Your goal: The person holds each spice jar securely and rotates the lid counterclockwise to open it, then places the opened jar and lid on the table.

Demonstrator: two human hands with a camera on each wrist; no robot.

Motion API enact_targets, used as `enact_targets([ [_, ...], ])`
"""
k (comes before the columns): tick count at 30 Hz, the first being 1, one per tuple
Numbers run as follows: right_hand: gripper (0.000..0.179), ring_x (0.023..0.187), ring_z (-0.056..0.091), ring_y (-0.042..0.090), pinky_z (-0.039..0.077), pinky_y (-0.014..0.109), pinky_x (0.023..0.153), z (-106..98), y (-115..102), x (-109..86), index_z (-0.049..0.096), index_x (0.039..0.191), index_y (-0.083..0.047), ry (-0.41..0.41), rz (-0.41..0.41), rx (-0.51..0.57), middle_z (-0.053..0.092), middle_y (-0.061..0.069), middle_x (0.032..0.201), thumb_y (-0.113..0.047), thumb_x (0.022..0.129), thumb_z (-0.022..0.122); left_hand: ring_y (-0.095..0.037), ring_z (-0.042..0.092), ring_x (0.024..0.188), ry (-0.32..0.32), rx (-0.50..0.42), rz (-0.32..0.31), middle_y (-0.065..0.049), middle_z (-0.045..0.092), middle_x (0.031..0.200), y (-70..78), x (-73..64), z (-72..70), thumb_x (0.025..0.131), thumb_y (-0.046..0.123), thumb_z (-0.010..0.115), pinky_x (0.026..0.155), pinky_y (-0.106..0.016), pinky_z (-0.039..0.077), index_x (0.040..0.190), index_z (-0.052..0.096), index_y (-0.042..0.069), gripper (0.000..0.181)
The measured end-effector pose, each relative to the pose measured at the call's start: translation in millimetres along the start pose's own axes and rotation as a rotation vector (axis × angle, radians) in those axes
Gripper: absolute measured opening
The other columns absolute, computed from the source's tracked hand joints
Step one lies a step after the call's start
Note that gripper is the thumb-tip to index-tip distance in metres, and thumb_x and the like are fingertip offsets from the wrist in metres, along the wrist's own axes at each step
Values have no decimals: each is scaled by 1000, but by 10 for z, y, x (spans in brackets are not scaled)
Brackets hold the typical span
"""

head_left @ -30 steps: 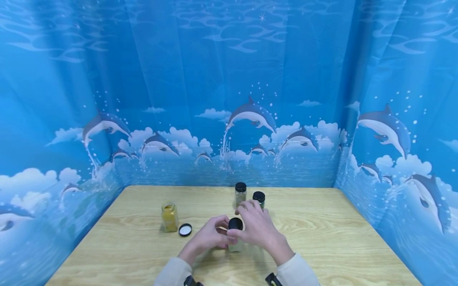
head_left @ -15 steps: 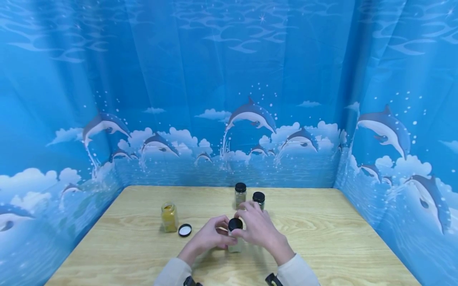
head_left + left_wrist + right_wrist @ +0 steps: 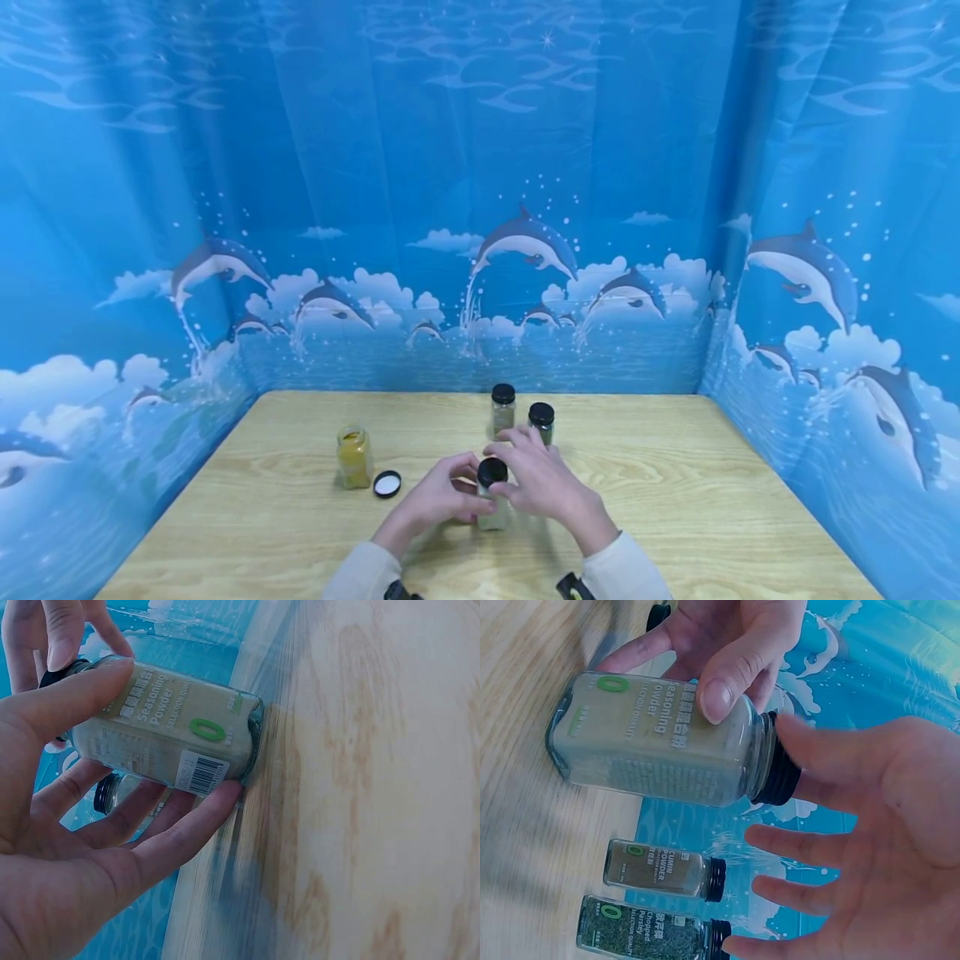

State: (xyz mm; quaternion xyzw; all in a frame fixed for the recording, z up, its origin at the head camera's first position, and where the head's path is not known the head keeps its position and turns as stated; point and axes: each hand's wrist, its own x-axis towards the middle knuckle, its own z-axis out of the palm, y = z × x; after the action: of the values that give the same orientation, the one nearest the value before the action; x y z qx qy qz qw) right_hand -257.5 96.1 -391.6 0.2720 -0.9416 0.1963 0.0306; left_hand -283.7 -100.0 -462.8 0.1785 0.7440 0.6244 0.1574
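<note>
A square glass jar of seasoning powder (image 3: pixel 492 518) stands upright on the table between my hands, its black screw lid (image 3: pixel 781 774) on its neck. My left hand (image 3: pixel 441 497) grips the jar's body, thumb on one side and fingers on the other; its label (image 3: pixel 161 712) shows in the left wrist view. At the lid, my right hand (image 3: pixel 542 482) pinches with thumb and forefinger, the thumb blurred in the right wrist view. Its other fingers (image 3: pixel 802 894) are spread away from the jar. Whether the lid sits loose or tight cannot be seen.
Behind the right hand stand two lidded jars, cumin powder (image 3: pixel 658 868) and chopped parsley (image 3: pixel 643 928). An uncovered jar of yellow powder (image 3: pixel 355 460) is at the left, with a black lid (image 3: pixel 387 484) lying white side up beside it. A dolphin-print curtain (image 3: pixel 480 208) surrounds the wooden table (image 3: pixel 675 500).
My right hand's thumb and fingers have shifted slightly around the lid. The left hand and the seasoning jar stay in the same place.
</note>
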Motion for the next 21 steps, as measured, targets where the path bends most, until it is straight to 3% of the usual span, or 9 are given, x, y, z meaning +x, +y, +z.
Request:
enact_targets([
  [6, 62, 146, 38, 47, 38, 82, 104, 22, 25, 22, 58, 142, -11, -1, 30, -14, 53, 17, 151, -46, 93, 73, -19, 72, 94, -7, 3, 4, -9, 70, 107, -8, 2, -12, 80, 9, 84, 75, -37, 64, 106, 62, 5, 34],
  [12, 57, 141, 43, 42, 47, 73, 99, 36, 29, 47, 65, 129, -10, 58, 46, -54, 58, 15, 145, -50, 91, 75, -18, 72, 93, -5, -1, 11, -8, 70, 108, 0, 3, -5, 81, 7, 83, 73, -37, 64, 106, 61, 4, 33],
  [21, 47, 138, 46, 44, 49, 70, 96, 51, 37, 55, 71, 110, -14, 100, 44, -106, 60, 14, 141, -51, 84, 81, -19, 72, 93, 0, 8, 8, -9, 70, 107, -9, 1, -6, 80, 8, 85, 73, -36, 64, 105, 62, 4, 34],
])
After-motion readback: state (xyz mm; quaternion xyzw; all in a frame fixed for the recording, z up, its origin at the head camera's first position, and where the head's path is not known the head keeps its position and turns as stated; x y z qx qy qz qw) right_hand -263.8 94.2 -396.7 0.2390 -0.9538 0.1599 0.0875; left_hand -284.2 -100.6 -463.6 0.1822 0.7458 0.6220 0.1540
